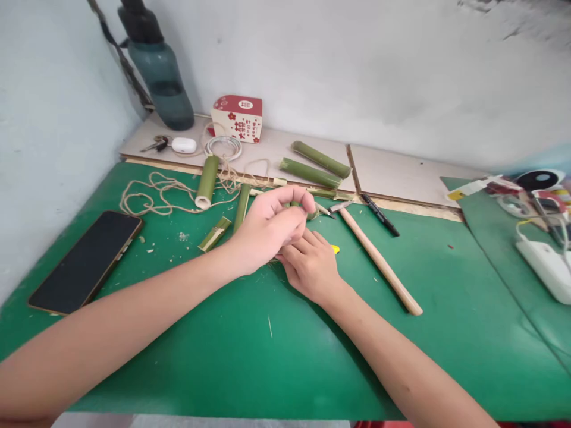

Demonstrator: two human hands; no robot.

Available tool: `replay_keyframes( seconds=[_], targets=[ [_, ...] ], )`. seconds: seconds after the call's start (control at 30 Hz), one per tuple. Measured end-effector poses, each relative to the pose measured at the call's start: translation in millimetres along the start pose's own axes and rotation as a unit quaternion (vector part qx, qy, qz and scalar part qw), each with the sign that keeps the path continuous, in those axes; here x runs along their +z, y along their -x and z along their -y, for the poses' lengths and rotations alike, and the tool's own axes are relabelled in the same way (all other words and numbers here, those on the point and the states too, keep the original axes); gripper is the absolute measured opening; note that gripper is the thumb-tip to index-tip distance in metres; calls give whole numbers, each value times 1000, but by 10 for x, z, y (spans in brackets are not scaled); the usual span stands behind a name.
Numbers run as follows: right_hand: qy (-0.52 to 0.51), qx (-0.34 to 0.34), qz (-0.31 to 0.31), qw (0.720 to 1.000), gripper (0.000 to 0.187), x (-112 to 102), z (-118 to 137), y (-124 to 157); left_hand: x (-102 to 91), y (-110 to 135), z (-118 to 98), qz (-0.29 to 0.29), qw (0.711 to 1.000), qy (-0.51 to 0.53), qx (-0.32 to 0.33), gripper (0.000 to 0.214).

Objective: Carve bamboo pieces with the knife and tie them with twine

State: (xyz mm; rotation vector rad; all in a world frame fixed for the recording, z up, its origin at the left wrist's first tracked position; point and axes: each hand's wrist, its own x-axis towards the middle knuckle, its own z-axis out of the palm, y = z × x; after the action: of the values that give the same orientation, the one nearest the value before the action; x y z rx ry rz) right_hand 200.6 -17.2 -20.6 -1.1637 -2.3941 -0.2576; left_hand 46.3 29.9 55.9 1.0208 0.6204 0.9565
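1. While both hands are near the middle of the green tabletop [276,368], they overlap in my view: left hand [272,229] raised with fingers curled, right hand [312,264] low, palm down. Whether they touch, or grip anything, I cannot tell.
2. One yellow item [335,249], mostly hidden, just beside the right hand.
3. Bamboo near the left hand, toward the tabletop's back edge: one slim piece [242,208], partly covered by the hand; one short split piece [215,235]; one hollow tube [207,181], open end toward the front edge.
4. One hammer [379,261], head near the back edge, wooden handle slanting toward the front right corner.
5. One black pen [380,214], right of the hammer head, by the back edge.
6. Twine [154,202], loose loops, back left corner.
7. One dark-screened phone [87,261], along the left edge.
8. Pale ledge [401,172] behind the back edge: two bamboo lengths [321,159], red-and-white box [241,122], white case [184,145], and tall bottle [167,89] at its left end.
9. One white power strip [546,267], far right.
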Motion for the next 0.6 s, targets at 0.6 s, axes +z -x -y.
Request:
replay_keyframes(
  seconds=[0.6],
  targets=[
    [-7,2,34,999,28,-40,-111,-45,-103,-112,-135,24,998,47,-35,16]
  ],
)
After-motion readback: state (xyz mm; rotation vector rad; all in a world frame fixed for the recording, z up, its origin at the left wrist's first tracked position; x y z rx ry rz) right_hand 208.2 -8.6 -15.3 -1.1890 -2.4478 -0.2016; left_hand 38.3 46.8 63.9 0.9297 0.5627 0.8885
